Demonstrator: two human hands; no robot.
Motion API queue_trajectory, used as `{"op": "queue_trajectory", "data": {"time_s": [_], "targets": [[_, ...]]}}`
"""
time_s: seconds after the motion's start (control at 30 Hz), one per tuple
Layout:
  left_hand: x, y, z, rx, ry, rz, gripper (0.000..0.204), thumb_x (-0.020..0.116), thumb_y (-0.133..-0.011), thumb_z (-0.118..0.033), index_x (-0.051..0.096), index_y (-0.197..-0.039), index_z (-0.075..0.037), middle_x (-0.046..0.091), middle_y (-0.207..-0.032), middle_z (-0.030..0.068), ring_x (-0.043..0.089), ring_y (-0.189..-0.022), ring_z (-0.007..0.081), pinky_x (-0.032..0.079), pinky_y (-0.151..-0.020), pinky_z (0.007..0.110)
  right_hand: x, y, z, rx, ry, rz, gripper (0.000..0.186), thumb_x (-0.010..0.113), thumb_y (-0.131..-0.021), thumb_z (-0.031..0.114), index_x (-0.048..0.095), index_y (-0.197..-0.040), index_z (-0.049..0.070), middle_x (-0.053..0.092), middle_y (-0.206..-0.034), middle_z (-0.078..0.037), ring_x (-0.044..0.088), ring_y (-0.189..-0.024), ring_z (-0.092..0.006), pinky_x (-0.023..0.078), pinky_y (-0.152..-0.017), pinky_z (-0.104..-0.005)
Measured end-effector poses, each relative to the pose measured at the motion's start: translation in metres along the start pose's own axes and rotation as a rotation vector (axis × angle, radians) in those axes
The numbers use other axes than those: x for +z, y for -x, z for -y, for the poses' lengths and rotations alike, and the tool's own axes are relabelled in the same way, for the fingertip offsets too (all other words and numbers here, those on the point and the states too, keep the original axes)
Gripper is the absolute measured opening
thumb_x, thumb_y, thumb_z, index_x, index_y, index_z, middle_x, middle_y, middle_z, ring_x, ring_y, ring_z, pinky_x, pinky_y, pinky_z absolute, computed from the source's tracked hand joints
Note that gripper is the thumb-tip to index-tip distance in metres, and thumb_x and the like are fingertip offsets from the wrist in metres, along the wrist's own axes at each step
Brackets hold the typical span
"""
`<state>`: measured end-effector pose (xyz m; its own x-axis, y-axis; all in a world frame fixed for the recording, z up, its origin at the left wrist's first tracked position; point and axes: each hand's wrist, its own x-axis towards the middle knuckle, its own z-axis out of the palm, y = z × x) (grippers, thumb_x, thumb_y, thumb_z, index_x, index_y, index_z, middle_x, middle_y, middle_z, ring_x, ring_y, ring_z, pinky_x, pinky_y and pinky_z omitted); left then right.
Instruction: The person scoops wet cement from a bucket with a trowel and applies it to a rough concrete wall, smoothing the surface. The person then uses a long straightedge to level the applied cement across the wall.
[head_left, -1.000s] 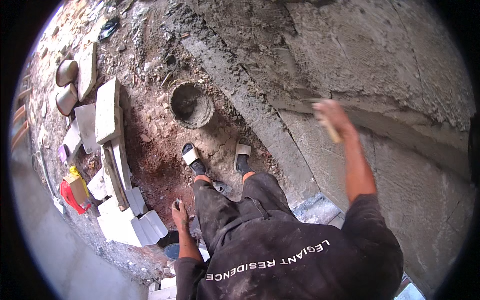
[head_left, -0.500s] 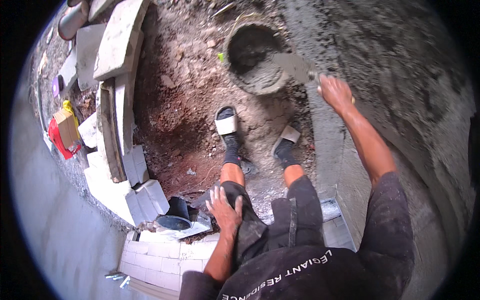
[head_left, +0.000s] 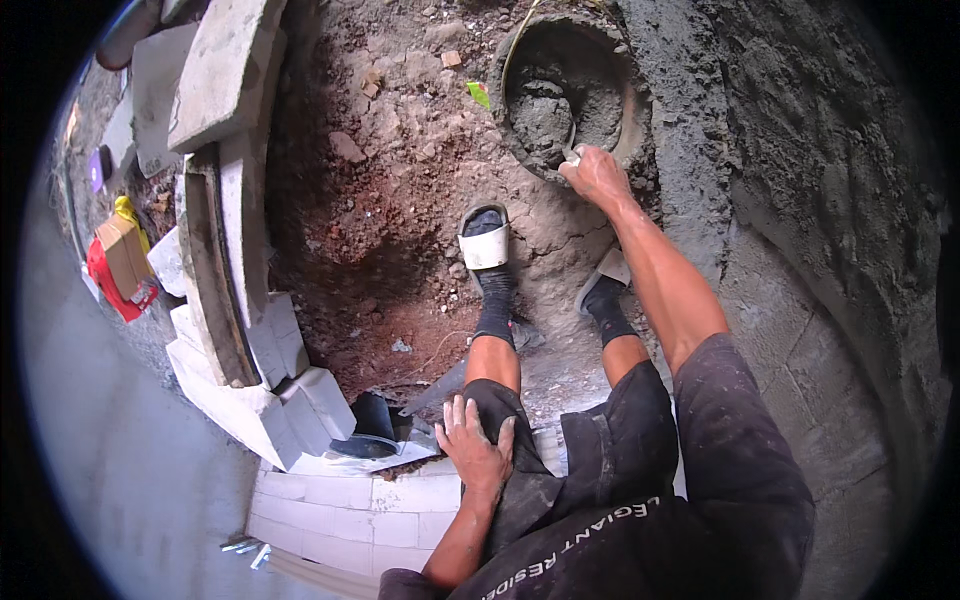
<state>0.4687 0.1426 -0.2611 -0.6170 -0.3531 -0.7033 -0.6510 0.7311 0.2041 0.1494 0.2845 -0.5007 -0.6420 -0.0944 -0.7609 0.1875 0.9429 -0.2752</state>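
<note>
My right hand (head_left: 598, 177) grips a trowel by its handle at the near rim of a round bucket (head_left: 640, 115). The trowel's blade is down inside the bucket, mostly hidden under a heap of wet grey mortar (head_left: 540, 122). More mortar lies around the heap and coats the bucket's inner wall. Resting flat on my left thigh, my left hand (head_left: 476, 447) has its fingers spread and holds nothing.
To the right rises a wall (head_left: 830, 160) covered in rough wet mortar. Pale blocks (head_left: 225, 85) are stacked on the left, beside a cardboard box (head_left: 122, 255) and a purple item (head_left: 99, 168). Reddish, stony soil (head_left: 390, 210) lies around my sandalled feet.
My right hand has moved left from the wall side, bringing the trowel down into the mortar in the bucket. My left hand stays on my thigh. The view has shifted slightly.
</note>
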Motion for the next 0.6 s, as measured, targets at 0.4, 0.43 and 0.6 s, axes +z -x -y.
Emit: {"op": "queue_trajectory", "data": {"time_s": [0.4,0.43,0.6], "targets": [[0.005,-0.004,-0.031,0.090,-0.144,-0.094,0.068,0.064,-0.074,-0.038,0.038,-0.123,0.001,0.037,-0.130,0.0193,0.030,-0.124,0.0346,0.019,-0.101,0.052,-0.006,0.041,-0.062,-0.283,-0.218,-0.260,0.026,0.058,-0.072,0.025,0.056,-0.085,0.003,0.060,-0.077,-0.017,0.059,-0.077,-0.0351,0.048,-0.067,-0.0400],[0.008,0.002,-0.033,0.080,-0.158,-0.118,0.068,0.063,-0.075,-0.039,0.037,-0.124,0.001,0.037,-0.131,0.0189,0.029,-0.125,0.0341,0.019,-0.101,0.051,-0.019,0.053,-0.065,-0.289,-0.154,-0.265,0.022,0.058,-0.072,0.024,0.055,-0.081,0.004,0.059,-0.075,-0.016,0.058,-0.075,-0.0355,0.048,-0.065,-0.0407],[0.020,0.013,-0.055,0.018,-0.195,-0.148,0.069,0.058,-0.078,-0.042,0.035,-0.129,-0.003,0.035,-0.134,0.0155,0.027,-0.127,0.0305,0.019,-0.103,0.046,-0.139,0.210,-0.052,-0.419,-0.244,-0.252,0.024,0.057,-0.073,0.023,0.056,-0.085,0.002,0.058,-0.076,-0.018,0.057,-0.075,-0.0361,0.046,-0.065,-0.0427]]}}
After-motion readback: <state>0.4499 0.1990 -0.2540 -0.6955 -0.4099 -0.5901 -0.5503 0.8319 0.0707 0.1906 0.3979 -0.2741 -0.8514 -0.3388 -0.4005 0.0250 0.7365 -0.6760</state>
